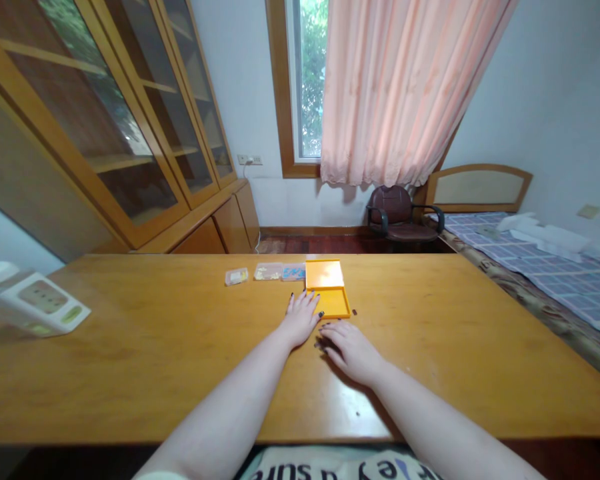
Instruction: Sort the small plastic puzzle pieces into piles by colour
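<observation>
An open orange box lies on the wooden table, its lid folded back away from me. My left hand rests flat on the table with fingers spread, its fingertips touching the box's near left edge. My right hand lies just in front of the box, fingers curled down over some small dark pieces on the table; what it holds is hidden. A tiny dark piece sits right of the box.
Two small clear plastic boxes and a blue packet lie left of the orange box. A white power strip sits at the table's left edge. A cabinet, chair and bed stand beyond.
</observation>
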A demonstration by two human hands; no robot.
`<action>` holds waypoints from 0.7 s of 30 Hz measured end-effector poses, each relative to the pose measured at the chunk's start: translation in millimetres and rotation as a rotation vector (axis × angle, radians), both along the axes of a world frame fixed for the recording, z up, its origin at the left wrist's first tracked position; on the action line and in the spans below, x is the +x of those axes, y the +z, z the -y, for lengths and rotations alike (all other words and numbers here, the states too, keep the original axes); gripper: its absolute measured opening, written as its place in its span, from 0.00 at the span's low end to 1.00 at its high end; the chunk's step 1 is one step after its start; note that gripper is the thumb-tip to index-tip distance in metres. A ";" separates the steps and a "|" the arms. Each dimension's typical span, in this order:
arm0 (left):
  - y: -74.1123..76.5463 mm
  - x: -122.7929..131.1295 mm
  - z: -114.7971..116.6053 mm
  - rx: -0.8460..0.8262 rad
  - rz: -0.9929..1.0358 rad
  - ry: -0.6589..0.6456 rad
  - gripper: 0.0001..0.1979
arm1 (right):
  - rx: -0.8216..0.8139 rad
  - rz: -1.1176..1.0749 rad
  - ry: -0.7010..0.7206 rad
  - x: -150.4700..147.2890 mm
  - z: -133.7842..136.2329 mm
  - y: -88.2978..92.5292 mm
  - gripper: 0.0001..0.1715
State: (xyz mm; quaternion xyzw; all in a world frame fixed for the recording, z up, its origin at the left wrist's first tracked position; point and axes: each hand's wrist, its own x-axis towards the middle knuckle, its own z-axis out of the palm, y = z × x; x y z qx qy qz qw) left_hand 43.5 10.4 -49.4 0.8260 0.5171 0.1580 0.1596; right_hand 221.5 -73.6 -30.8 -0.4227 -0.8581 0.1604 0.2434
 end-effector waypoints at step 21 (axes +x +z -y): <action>34.6 -8.7 13.8 0.072 0.188 -0.160 0.09 | -0.200 -0.477 -0.536 51.0 -61.4 -28.2 0.23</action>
